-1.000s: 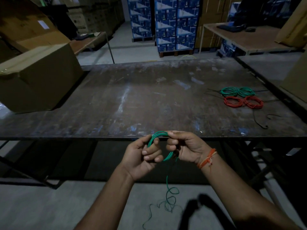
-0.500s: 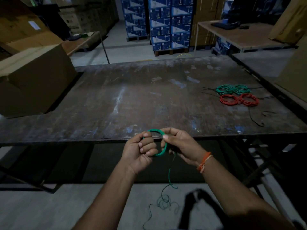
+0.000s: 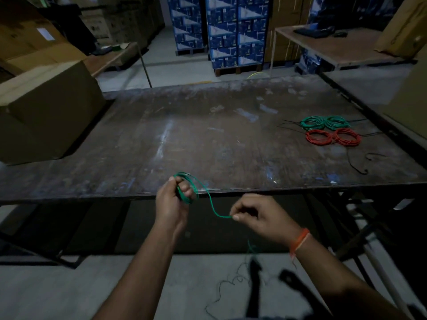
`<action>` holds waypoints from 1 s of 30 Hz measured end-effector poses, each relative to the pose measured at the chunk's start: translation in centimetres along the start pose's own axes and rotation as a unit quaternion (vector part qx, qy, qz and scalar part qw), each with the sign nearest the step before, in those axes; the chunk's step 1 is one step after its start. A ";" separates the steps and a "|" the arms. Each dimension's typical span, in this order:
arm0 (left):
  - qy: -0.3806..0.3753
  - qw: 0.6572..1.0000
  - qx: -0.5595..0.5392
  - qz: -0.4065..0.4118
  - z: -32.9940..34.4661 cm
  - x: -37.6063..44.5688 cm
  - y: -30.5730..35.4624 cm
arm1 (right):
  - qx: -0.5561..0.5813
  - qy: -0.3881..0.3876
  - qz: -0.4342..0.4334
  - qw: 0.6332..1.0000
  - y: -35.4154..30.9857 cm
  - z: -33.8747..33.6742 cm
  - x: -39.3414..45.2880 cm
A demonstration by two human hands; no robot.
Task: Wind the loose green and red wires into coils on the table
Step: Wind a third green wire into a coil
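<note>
In the head view, your left hand (image 3: 172,200) hovers at the near edge of the tabletop (image 3: 161,139), its fingers (image 3: 184,191) curled round a small coil of green wire (image 3: 188,189) that counts a few loops; the coil sits over that near edge rather than resting on the tabletop. From the coil one strand of the same wire arcs down to your right hand (image 3: 258,219), which hangs lower and nearer you than the tabletop edge, thumb and forefinger pinching the strand while the other fingers stay curled. Beyond that pinch the loose tail drops to the floor (image 3: 69,292) below the tabletop edge and lies there in a loose tangle, too dim and blurred to count its turns. An orange band (image 3: 299,241) circles your right wrist. Toward the far right part of the tabletop you have four finished coils: two green coils (image 3: 324,123) side by side and touching, and just nearer you two red coils (image 3: 332,137), also side by side. Thin black wires (image 3: 357,166) trail beside those coils near the right edge of the tabletop; their number is not clear. One large cardboard box (image 3: 46,112) stands at the left end of the tabletop. Behind the tabletop, stacks of blue cartons (image 3: 233,31) sit on the floor.
</note>
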State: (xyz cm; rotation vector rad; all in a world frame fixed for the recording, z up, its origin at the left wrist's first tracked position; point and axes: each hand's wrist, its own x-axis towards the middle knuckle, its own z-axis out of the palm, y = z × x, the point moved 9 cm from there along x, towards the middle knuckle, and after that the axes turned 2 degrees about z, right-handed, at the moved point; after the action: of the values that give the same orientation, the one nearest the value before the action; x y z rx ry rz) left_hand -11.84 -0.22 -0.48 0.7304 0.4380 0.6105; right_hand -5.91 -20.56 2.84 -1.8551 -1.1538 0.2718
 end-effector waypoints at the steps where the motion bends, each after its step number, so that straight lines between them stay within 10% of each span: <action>1: -0.008 0.999 0.050 0.009 0.2 -0.4 -0.7 | -0.002 0.001 -0.039 0.999 -2.5 -0.5 0.7; 7: -0.129 0.961 0.245 -0.019 3.8 -4.1 -3.9 | -0.028 -0.008 -0.129 0.991 -8.2 -1.5 4.4; 15: -0.162 0.948 -0.047 -0.272 4.1 -6.8 -5.2 | 0.039 0.022 -0.002 0.999 -2.1 -2.4 6.2; 25: -0.129 0.949 -0.224 -0.182 2.9 -4.9 -2.2 | 0.300 -0.108 0.162 0.934 3.4 3.4 2.5; 30: -0.055 0.962 -0.258 -0.073 0.2 -2.4 2.2 | 0.184 -0.063 0.214 0.957 8.4 2.8 -0.6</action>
State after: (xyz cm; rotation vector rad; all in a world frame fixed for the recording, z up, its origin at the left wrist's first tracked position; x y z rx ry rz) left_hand -14.29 -0.60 1.68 0.2280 0.2108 0.5111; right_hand -2.86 -20.72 -5.52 -1.7484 -0.7062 0.8051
